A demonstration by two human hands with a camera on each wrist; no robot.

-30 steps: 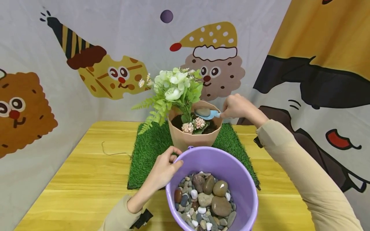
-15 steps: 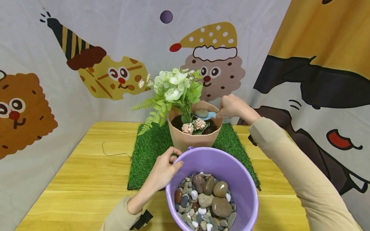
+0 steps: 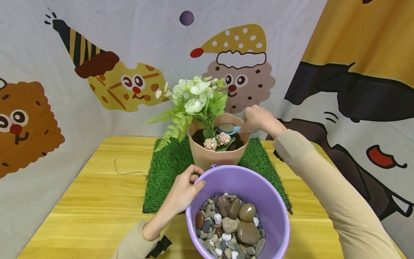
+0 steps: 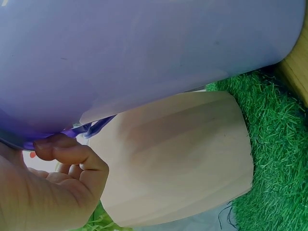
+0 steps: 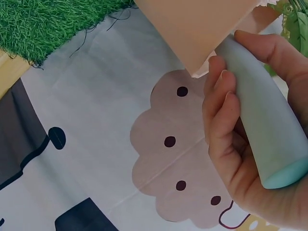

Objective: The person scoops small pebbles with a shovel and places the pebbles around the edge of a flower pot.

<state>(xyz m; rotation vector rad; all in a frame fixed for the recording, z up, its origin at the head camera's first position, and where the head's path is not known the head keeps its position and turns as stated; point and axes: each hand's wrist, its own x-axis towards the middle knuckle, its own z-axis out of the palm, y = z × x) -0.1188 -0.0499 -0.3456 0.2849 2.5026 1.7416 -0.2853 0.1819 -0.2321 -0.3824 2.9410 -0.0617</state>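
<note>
Oval stone (image 3: pixel 225 127) on blue trowel (image 3: pixel 236 130) above pot (image 3: pixel 216 157); purple bucket (image 3: pixel 247 181) nearer.

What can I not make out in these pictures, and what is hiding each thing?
Head view: most of the bowl of the light-blue scoop, covered by the smooth grey oval stone on it.
Head view: what lies beneath the top rounded stones in the round purple plastic bucket.
Head view: the bucket's near rim, cut off by the lower edge.
Right wrist view: the scoop's front end, behind the faceted peach pot.
</note>
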